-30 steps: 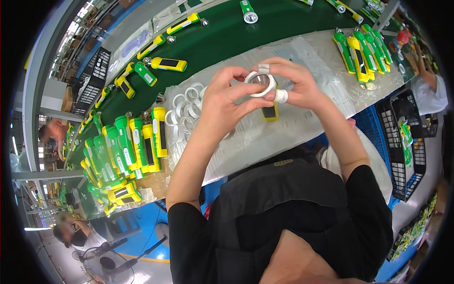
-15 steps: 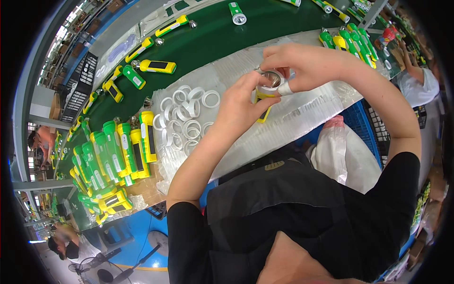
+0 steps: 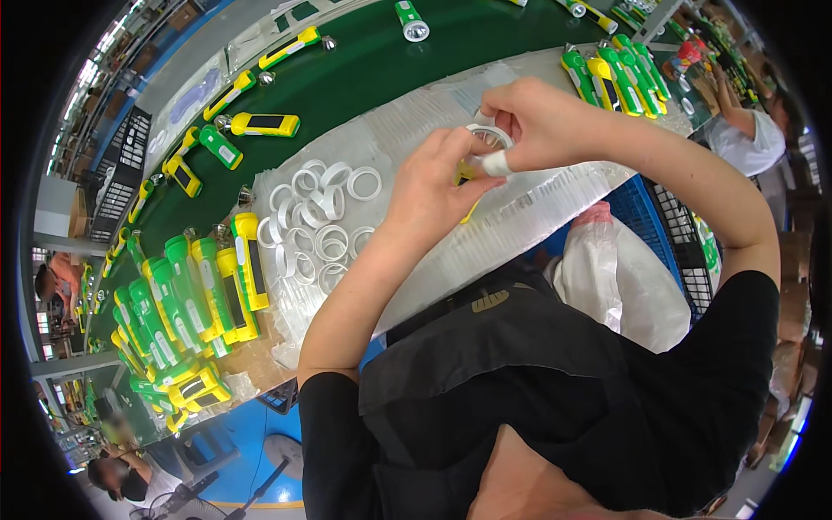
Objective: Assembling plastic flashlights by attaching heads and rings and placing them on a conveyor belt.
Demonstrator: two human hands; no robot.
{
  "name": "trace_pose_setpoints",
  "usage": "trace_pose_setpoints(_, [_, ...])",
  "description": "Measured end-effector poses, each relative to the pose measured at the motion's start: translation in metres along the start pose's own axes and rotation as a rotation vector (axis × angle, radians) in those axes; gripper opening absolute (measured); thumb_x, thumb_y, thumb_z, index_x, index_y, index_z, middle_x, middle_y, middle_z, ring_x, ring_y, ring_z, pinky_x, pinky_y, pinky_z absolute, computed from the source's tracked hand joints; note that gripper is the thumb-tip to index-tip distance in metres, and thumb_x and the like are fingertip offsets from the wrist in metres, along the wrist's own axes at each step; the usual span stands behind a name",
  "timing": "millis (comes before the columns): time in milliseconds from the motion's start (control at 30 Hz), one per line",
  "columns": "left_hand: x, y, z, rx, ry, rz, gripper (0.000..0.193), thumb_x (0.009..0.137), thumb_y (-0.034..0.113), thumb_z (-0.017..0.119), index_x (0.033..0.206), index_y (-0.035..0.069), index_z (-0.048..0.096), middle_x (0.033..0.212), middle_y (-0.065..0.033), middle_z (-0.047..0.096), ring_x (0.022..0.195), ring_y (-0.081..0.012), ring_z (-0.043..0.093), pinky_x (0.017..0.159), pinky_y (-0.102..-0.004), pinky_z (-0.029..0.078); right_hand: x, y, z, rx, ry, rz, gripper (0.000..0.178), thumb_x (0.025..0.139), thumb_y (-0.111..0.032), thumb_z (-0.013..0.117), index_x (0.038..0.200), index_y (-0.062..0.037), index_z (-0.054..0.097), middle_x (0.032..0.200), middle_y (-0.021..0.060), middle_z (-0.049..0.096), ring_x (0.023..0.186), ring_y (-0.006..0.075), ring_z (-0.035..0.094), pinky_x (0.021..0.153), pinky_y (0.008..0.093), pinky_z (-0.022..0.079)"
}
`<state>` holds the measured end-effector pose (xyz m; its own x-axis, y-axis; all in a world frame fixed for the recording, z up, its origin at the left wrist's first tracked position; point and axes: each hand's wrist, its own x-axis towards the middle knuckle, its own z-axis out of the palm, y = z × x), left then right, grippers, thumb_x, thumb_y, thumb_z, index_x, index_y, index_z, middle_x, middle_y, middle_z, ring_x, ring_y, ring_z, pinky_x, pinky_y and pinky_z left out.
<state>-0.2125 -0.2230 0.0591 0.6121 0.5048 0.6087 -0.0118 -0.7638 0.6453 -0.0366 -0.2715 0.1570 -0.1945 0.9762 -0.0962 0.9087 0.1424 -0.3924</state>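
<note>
Left hand (image 3: 433,184), back uppermost, and right hand (image 3: 539,126), elbow bent outward, meet with fingers clamped around circular white ring (image 3: 493,131) at end of elongated yellow flashlight (image 3: 469,211).

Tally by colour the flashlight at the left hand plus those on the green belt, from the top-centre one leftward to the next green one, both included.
Yellow flashlight partly hidden by the left hand: 1
Yellow flashlights on the green belt: 3
Green flashlights on the green belt: 2
Total: 6
</note>
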Motion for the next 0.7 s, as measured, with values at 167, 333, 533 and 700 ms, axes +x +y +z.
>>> trace_pose_setpoints(167, [0.003,0.001,-0.007,-0.026,-0.040,-0.121,0.037,0.069,0.016,0.083,0.095,0.009,0.058,0.090,-0.0079,0.063,0.083,-0.0271,0.062,0.067,-0.0379,0.051,0.005,-0.011,0.007,-0.137,0.092,0.195,0.043,0.071,-0.033,0.079,0.084,0.0028,0.058,0.065,0.0126,0.057,0.061,0.0267,0.057,0.057,0.0385,0.047])
trace_pose_setpoints(333, [0.002,-0.003,-0.004,-0.094,0.012,-0.066,0.037,0.069,0.017,0.083,0.095,0.009,0.059,0.086,-0.0072,0.061,0.081,-0.0259,0.062,0.067,-0.0376,0.050,0.014,0.032,0.018,0.073,0.378,-0.572,0.052,0.070,-0.045,0.077,0.083,0.0022,0.059,0.070,0.0144,0.059,0.065,0.0302,0.060,0.057,0.0414,0.045])
trace_pose_setpoints(533, [0.000,-0.001,-0.008,-0.023,-0.017,-0.075,0.036,0.068,0.017,0.084,0.094,0.010,0.059,0.092,-0.0075,0.064,0.083,-0.0273,0.062,0.067,-0.0375,0.050,0.008,-0.021,0.001,-0.357,-0.100,0.227,0.044,0.075,-0.033,0.072,0.101,0.0005,0.058,0.096,0.0153,0.062,0.081,0.0326,0.061,0.067,0.0416,0.046])
trace_pose_setpoints(700, [-0.004,-0.005,-0.008,-0.089,0.031,-0.017,0.037,0.067,0.016,0.084,0.093,0.010,0.058,0.091,-0.0079,0.064,0.084,-0.0274,0.062,0.067,-0.0380,0.050,0.005,-0.002,0.004,-0.142,0.012,-0.317,0.061,0.068,-0.053,0.074,0.097,-0.0009,0.057,0.085,0.0155,0.062,0.074,0.0318,0.062,0.062,0.0418,0.046])
